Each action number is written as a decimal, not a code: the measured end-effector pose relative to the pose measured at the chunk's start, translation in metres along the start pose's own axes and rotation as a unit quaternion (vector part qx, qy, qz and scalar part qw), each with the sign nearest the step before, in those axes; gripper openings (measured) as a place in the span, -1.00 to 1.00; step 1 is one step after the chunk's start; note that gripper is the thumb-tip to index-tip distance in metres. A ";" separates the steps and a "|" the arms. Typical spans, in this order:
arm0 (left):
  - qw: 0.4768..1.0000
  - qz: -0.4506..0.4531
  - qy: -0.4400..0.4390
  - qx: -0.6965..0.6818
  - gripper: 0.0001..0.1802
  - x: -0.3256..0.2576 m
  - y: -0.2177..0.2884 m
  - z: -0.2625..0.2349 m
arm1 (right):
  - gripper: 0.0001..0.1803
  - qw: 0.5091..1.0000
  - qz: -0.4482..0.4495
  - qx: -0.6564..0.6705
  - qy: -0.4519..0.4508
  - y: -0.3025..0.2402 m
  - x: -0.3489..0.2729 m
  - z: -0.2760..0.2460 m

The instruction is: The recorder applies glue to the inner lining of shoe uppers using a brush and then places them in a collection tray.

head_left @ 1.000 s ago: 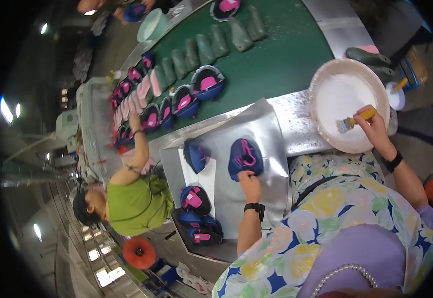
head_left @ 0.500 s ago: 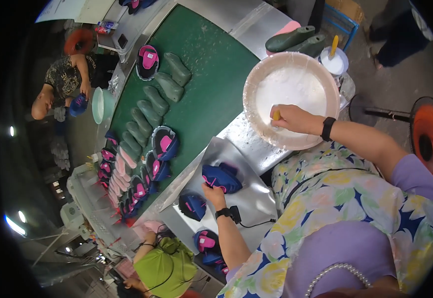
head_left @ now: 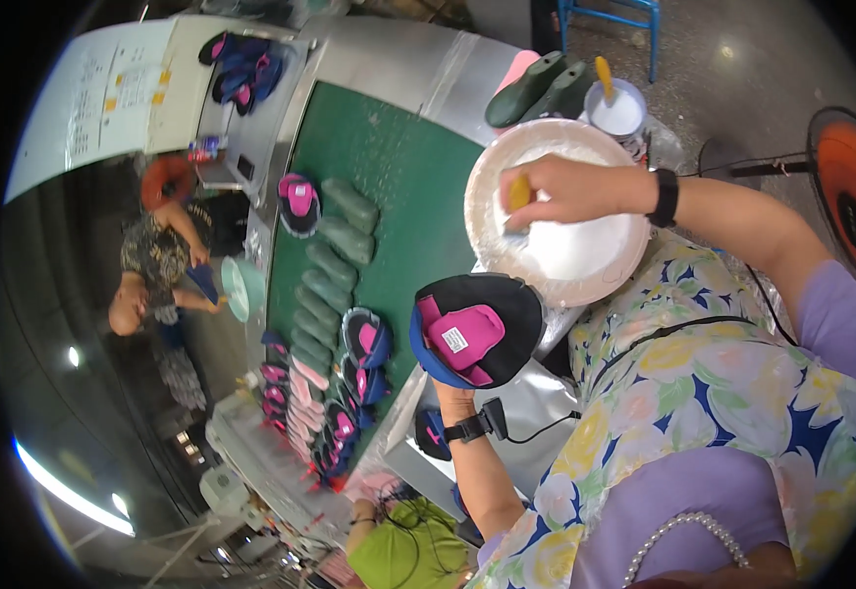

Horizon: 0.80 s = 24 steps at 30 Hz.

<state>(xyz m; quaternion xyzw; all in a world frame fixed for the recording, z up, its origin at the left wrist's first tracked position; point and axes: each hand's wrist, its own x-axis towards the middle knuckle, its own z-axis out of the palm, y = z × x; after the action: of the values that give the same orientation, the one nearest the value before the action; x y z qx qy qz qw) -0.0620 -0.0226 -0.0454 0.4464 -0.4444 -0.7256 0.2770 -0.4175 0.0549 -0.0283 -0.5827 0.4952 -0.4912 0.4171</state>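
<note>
My left hand (head_left: 455, 395) grips a blue shoe upper (head_left: 513, 312) by its side, most of its fingers hidden beneath. The upper's open underside faces up, showing black lining and a pink tongue with a white label. My right hand (head_left: 580, 188) is closed around the yellow handle of a brush (head_left: 519, 192). This brush is over a large pale pink basin (head_left: 477, 201) of white liquid; its head sits near the basin's left inner side. The raised upper overlaps the basin's near left rim in view.
A green conveyor belt (head_left: 403, 187) carries grey-green shoe lasts (head_left: 328, 265), pink lasts and several uppers (head_left: 365, 339). Behind the basin stand a white pot (head_left: 616, 113) with another brush and dark green lasts (head_left: 529, 90). An orange fan (head_left: 852, 201) is at right. Two people work nearby.
My left hand has lifted the upper off the metal surface toward the basin, turning its underside up. My right hand has shifted slightly left and up with the brush. The view has turned.
</note>
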 end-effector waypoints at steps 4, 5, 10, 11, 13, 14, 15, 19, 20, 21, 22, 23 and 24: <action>0.987 0.093 -0.014 0.129 -0.39 0.022 -0.012 0.012 | -0.77 1.000 -0.022 -0.004 0.012 -0.013 -0.001 0.007; 0.979 0.117 -0.007 0.166 -0.39 0.024 -0.016 0.015 | -0.76 0.997 -0.042 -0.056 0.044 -0.012 -0.003 0.009; 0.884 0.262 0.057 0.383 -0.38 0.020 -0.034 0.020 | -0.70 0.987 0.050 -0.099 0.115 0.000 -0.018 0.020; 0.851 0.293 0.075 0.428 -0.37 0.019 -0.037 0.021 | -0.65 0.982 0.078 -0.091 0.144 0.001 -0.022 0.026; 0.799 0.332 0.109 0.490 -0.36 0.017 -0.040 0.024 | -0.63 0.976 0.104 -0.053 0.185 0.003 -0.025 0.039; 0.784 0.352 0.104 0.500 -0.35 0.018 -0.040 0.027 | -0.61 0.965 0.131 -0.018 0.226 0.004 -0.025 0.044; 0.837 0.323 0.098 0.430 -0.25 0.017 -0.039 0.030 | -0.62 0.956 0.192 0.095 0.203 0.005 -0.026 0.047; 0.782 0.360 0.164 0.482 -0.22 0.022 -0.028 0.047 | -0.63 0.940 0.244 0.166 0.173 0.007 -0.025 0.053; 0.769 0.369 0.170 0.494 -0.22 0.022 -0.025 0.050 | -0.63 0.939 0.221 0.176 0.197 0.007 -0.025 0.053; 0.772 0.373 0.173 0.485 -0.23 0.022 -0.022 0.053 | -0.63 0.937 0.198 0.185 0.222 0.007 -0.025 0.053; 0.795 0.375 0.183 0.441 -0.24 0.021 -0.020 0.054 | -0.63 0.937 0.197 0.185 0.220 0.007 -0.024 0.053; 0.781 0.375 0.178 0.467 -0.24 0.020 -0.020 0.055 | -0.63 0.943 0.187 0.160 0.222 0.006 -0.024 0.053; 0.789 0.375 0.173 0.455 -0.25 0.020 -0.019 0.054 | -0.64 0.949 0.166 0.136 0.232 0.006 -0.023 0.053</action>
<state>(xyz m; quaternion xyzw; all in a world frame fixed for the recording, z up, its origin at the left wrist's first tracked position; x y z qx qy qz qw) -0.1194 -0.0085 -0.0592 0.4376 -0.7999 -0.1894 0.3645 -0.3669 0.0767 -0.0463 -0.2997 0.5966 -0.5994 0.4415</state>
